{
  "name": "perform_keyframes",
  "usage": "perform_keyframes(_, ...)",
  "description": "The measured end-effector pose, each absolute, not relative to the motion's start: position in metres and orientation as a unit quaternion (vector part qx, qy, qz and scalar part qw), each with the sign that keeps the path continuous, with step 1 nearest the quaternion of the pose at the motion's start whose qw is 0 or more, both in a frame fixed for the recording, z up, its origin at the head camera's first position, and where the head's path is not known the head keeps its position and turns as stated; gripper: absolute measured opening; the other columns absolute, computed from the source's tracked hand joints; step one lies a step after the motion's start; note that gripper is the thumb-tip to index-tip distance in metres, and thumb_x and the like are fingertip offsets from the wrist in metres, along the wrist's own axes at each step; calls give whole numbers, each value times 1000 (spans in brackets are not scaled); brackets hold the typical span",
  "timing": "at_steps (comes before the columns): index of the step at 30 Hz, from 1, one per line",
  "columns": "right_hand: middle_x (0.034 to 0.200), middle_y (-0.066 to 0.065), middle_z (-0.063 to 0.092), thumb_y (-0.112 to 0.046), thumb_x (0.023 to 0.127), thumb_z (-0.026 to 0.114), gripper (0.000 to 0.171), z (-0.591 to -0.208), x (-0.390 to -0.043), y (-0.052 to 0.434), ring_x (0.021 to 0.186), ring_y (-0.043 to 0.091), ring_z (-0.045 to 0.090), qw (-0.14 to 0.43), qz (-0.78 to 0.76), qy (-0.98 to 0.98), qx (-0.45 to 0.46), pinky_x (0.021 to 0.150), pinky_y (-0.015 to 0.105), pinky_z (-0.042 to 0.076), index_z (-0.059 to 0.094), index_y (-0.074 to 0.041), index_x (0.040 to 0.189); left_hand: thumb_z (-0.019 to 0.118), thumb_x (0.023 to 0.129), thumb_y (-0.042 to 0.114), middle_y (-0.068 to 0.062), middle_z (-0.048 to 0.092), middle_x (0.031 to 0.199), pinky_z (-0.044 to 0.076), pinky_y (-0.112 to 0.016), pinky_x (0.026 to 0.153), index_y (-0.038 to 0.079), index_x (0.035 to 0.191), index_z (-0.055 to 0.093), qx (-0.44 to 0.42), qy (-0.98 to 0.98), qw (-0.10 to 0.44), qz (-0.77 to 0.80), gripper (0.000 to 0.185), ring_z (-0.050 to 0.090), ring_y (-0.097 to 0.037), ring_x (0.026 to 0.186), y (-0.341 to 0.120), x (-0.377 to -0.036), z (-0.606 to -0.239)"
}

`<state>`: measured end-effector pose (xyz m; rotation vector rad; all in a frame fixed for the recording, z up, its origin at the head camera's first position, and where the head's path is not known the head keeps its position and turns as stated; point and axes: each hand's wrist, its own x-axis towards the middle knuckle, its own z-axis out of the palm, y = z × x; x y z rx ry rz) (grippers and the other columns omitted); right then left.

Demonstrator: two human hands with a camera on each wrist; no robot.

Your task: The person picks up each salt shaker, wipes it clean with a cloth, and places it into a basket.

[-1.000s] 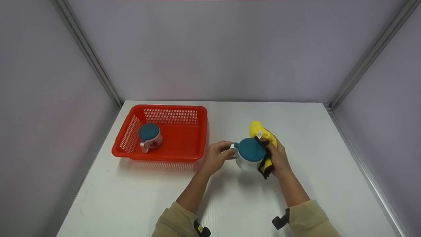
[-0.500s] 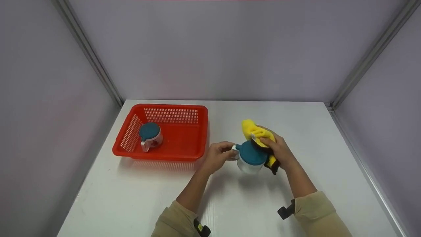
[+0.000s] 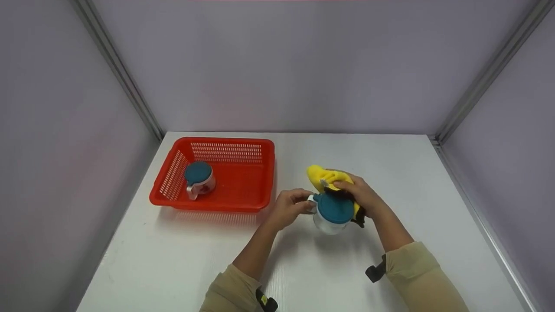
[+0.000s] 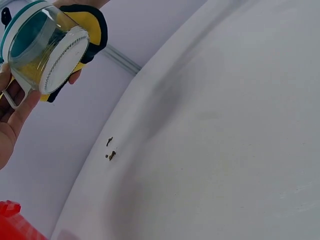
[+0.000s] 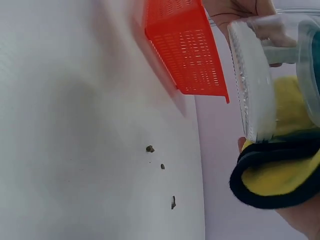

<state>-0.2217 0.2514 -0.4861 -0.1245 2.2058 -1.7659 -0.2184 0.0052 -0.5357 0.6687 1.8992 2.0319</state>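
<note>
A clear glass jar [image 3: 328,226] with a teal lid [image 3: 337,210] and a side handle is held up above the white table. My left hand [image 3: 287,210] pinches the handle between thumb and fingers. On the jar's far right side, my right hand [image 3: 365,197] grips a yellow cloth [image 3: 320,177] with a dark border and presses it around the lid's edge and wall. The left wrist view shows the jar's pale base [image 4: 64,61] tilted toward the camera. From the right wrist, the cloth's folded edge [image 5: 272,177] wraps beneath the glass.
Left of my hands stands a red plastic basket [image 3: 243,186] with slotted walls. Inside it, at the left, sits a similar jar [image 3: 198,174] with a teal lid. Small dark bits [image 5: 150,149] lie on the white table [image 3: 186,264]. Grey panels enclose the table's back and sides.
My right hand has moved the cloth from the jar's right side up over the back of the lid, then leftward. The jar has shifted slightly right and nearer, still held by its handle.
</note>
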Motion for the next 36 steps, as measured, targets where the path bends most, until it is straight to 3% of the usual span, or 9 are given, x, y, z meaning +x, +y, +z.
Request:
perform_keyframes(5, 137, 6, 53, -38, 96, 62, 55, -482, -216, 253, 115, 25, 49, 37, -614, 788, -20, 102, 36, 43, 46, -24, 147, 69, 93, 18, -8, 73, 104, 60, -38, 82, 11, 111, 74, 228, 647, 114, 719, 20, 73, -24, 94, 2, -220, -539)
perform_keyframes(8, 132, 3, 55, -34, 97, 62, 53, -476, -207, 253, 105, 24, 50, -42, -582, 812, -32, 91, 31, 48, 46, -29, 147, 69, 93, 18, -9, 73, 104, 60, -39, 82, 12, 111, 74, 218, 643, 100, 727, 19, 73, -25, 95, 1, -220, -539)
perform_keyframes(12, 133, 1, 56, -18, 94, 65, 55, -467, -192, 245, 100, 20, 53, -117, -479, 861, -124, 88, 35, 52, 48, -35, 145, 70, 93, 20, -7, 73, 105, 60, -37, 82, 14, 111, 74, 187, 649, 96, 731, 20, 73, -24, 95, 0, -221, -539)
perform_keyframes(14, 137, 2, 55, -15, 91, 68, 61, -465, -186, 237, 105, 19, 56, -150, -401, 885, -185, 90, 40, 53, 49, -36, 144, 70, 92, 20, -7, 73, 105, 60, -36, 82, 14, 111, 74, 174, 653, 94, 731, 21, 73, -24, 96, 1, -221, -539)
perform_keyframes(20, 132, 12, 59, -29, 84, 75, 63, -464, -176, 215, 113, 29, 61, -272, -170, 898, -301, 93, 48, 55, 53, -30, 142, 69, 93, 13, -8, 73, 107, 60, -34, 81, 9, 111, 73, 175, 681, 61, 709, 19, 71, -22, 97, 6, -219, -540)
perform_keyframes(25, 130, 12, 61, -38, 86, 71, 58, -465, -172, 201, 104, 30, 64, -303, -94, 883, -345, 90, 49, 55, 55, -27, 141, 70, 92, 16, -6, 73, 111, 60, -34, 80, 10, 114, 72, 181, 719, 15, 671, 23, 69, -16, 100, 8, -218, -543)
perform_keyframes(36, 132, 14, 59, -37, 87, 72, 61, -472, -169, 220, 109, 30, 62, -297, -114, 885, -341, 93, 48, 55, 52, -27, 143, 71, 92, 18, -6, 73, 105, 60, -34, 80, 13, 111, 74, 160, 674, 14, 721, 20, 71, -20, 95, 6, -219, -544)
